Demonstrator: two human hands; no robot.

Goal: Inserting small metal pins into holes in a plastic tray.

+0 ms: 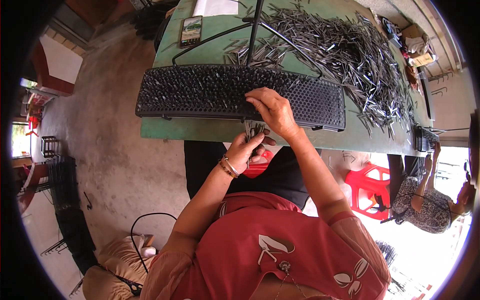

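Observation:
A long black perforated rack (320, 104) lies along the near edge of the green table (165, 131). Many thin dark sticks stand in the holes of its left and middle parts; the right part shows bare holes. My right hand (276, 112) is over the middle of the rack, thumb and fingers pinched together at the holes. Whatever is between those fingertips is too small to make out. Below the rack's front edge, my left hand (244, 149) is closed round a bunch of thin dark sticks (254, 130), their ends pointing up toward the rack.
A large loose pile of sticks (360, 65) covers the table's far right. Black metal rods (254, 35) rise above the rack. A phone (191, 31) and white paper (216, 7) lie at the far left. Another person (425, 205) works at right, near a red stool (369, 190).

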